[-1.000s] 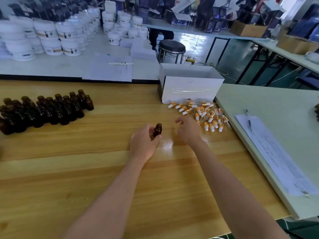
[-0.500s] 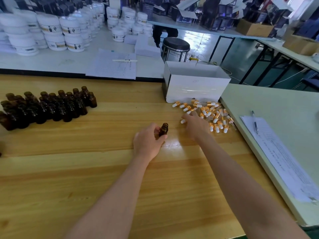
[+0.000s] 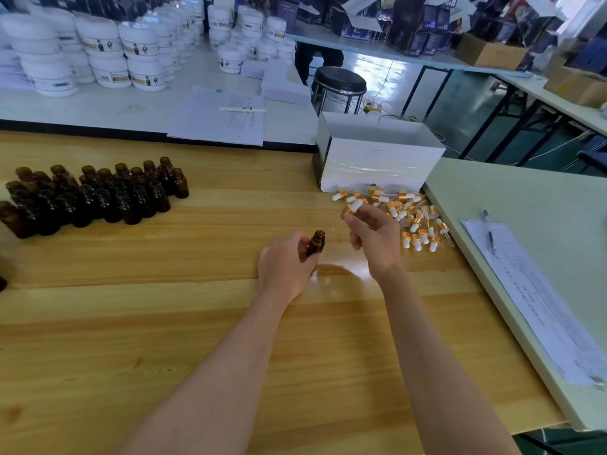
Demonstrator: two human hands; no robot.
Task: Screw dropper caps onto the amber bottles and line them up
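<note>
My left hand [image 3: 286, 267] grips a small uncapped amber bottle [image 3: 316, 243], held upright above the wooden table [image 3: 164, 323]. Just to its right, my right hand [image 3: 374, 241] pinches a dropper cap [image 3: 352, 207] with a gold collar and white bulb, lifted off the table. A loose pile of dropper caps [image 3: 407, 218] lies behind that hand, by the table's right edge. Several uncapped amber bottles [image 3: 92, 195] stand crowded together at the far left.
A white open box [image 3: 377, 159] stands behind the cap pile. A pale green table [image 3: 525, 205] adjoins on the right, with a printed sheet [image 3: 542, 300] and a pen [image 3: 489, 231]. White jars [image 3: 98, 54] and a paper pad [image 3: 220, 116] fill the far table.
My right hand reached into the cap pile, took a dropper cap and lifted it back toward the bottle. My left hand kept holding the bottle in place.
</note>
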